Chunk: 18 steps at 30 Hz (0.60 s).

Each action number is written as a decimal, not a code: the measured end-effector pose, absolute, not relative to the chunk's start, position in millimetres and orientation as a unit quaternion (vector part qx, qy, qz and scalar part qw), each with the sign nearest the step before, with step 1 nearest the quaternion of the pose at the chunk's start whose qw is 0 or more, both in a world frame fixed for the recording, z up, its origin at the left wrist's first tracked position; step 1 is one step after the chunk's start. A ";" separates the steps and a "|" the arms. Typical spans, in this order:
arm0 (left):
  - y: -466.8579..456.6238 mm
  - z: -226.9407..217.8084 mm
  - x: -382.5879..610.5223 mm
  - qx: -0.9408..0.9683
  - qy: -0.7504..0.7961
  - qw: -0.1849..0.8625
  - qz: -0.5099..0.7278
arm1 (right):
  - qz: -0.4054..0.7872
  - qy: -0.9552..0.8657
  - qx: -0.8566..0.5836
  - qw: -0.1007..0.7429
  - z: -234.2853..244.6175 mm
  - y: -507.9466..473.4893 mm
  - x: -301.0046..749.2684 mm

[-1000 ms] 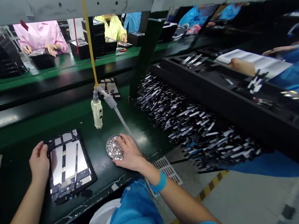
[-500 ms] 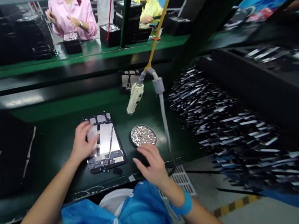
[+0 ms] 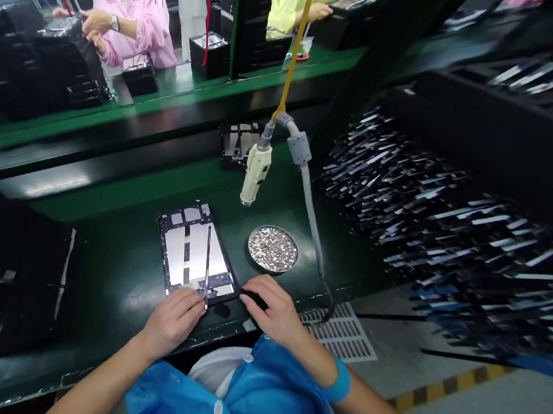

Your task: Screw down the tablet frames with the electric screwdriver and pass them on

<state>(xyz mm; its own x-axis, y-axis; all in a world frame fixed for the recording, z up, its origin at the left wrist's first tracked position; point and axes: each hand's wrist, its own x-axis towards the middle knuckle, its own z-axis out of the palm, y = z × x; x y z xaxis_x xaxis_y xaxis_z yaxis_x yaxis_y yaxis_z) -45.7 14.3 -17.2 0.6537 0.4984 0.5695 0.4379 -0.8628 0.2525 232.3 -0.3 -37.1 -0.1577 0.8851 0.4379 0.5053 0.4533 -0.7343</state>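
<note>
fingers [image 3: 194, 304] of the left hand [image 3: 174, 321] curl at the tablet frame's [image 3: 193, 244] near edge, perhaps pinching its thin strip [image 3: 207, 259]; right hand [image 3: 274, 313] lies loosely spread on the surface [image 3: 113, 274] by the frame's near right corner.

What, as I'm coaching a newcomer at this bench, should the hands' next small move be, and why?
Probably press the near end of the thin strip down onto the frame. The left hand touches that end at the frame's near edge, the right hand rests at the frame's near right corner, and the screwdriver hangs free of both hands.
</note>
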 end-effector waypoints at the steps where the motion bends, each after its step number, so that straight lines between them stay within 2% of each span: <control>1: 12.4 -18.6 -43.3 0.903 0.264 0.045 0.337 | 0.216 -0.730 -0.476 0.441 -37.6 -0.4 231.7; 6: 6.9 -26.2 -37.4 0.877 0.309 0.036 0.366 | 0.223 -0.729 -0.472 0.443 -38.2 -0.3 230.7; 18: 8.1 -27.2 -30.3 0.854 0.400 0.027 0.332 | 0.246 -0.724 -0.462 0.449 -36.0 -3.3 233.3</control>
